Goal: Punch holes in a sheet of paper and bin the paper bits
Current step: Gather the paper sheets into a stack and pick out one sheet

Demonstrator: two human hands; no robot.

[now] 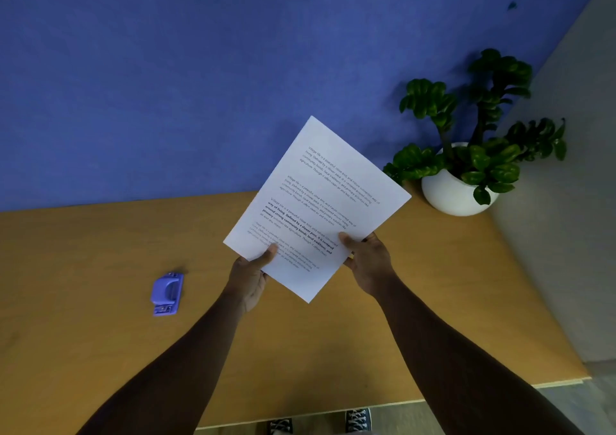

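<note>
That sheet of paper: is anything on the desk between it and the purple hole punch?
Nothing visible. The sheet of paper is held up by both hands; bare desk lies between it and the hole punch, off to the left.

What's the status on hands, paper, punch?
Left hand and right hand both gripping printed sheet, held above desk. Purple hole punch untouched, to the left. Nothing blocking.

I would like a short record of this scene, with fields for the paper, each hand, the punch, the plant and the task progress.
paper: printed sheet, held tilted above the desk
left hand: grip on the sheet's lower left edge
right hand: grip on the sheet's lower right edge
punch: purple, on the desk, left of the hands, untouched
plant: in a white pot, far right corner of the desk
progress: no holes visible; no bin in view
</note>
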